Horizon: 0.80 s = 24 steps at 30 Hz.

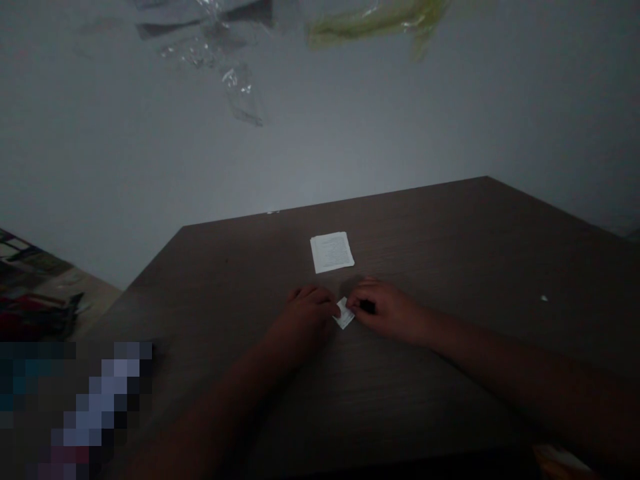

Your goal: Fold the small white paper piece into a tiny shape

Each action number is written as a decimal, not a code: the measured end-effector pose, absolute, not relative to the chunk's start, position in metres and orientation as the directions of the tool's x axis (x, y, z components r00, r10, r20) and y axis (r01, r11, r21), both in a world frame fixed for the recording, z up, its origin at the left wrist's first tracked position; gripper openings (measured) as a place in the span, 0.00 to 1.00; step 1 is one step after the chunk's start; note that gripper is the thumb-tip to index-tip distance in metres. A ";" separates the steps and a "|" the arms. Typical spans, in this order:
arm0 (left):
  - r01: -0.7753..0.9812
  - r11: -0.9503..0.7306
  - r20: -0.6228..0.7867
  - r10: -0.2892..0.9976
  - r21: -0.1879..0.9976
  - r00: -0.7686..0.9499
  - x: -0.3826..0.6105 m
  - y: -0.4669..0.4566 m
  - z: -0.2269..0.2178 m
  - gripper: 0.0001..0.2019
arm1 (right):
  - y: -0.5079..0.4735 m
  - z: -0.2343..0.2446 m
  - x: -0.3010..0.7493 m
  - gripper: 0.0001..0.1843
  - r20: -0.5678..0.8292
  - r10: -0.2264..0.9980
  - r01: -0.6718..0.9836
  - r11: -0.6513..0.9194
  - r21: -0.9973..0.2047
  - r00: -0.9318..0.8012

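A small folded piece of white paper (344, 316) lies on the brown table (440, 247) between my hands. My left hand (311, 312) rests on the tabletop, its fingertips pressed on the paper's left edge. From the other side, my right hand (383, 307) pinches the paper's right corner between thumb and curled fingers. Just beyond my hands sits a neat stack of square paper sheets (332, 252), the top one with faint printed lines. Both hands are dim, so finer finger detail is hard to make out.
A pale wall (350, 133) rises behind the table, with clear tape (245, 93) and yellow tape (375, 25) stuck on it. A tiny white scrap (544, 298) lies on the right. Left of the table, the floor holds cluttered items (40, 307); the lower left corner is pixelated.
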<state>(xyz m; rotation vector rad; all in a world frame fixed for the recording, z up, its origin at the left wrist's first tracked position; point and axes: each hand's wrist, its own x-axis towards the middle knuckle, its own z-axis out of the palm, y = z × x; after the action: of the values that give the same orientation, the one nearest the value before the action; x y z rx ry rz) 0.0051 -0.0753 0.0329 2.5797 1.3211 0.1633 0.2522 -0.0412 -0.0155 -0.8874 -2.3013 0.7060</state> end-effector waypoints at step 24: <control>0.731 -0.578 -0.013 0.782 0.363 0.623 -0.004 -0.070 0.027 0.16 | -0.049 -0.010 0.250 0.09 0.299 0.630 0.456 0.748 -0.483 -0.717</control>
<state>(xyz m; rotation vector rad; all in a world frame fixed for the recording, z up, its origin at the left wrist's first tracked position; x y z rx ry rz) -0.0044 -0.0698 0.0275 2.5162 1.2153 0.2117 0.2497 -0.0490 -0.0099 -0.8245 -2.4974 0.5261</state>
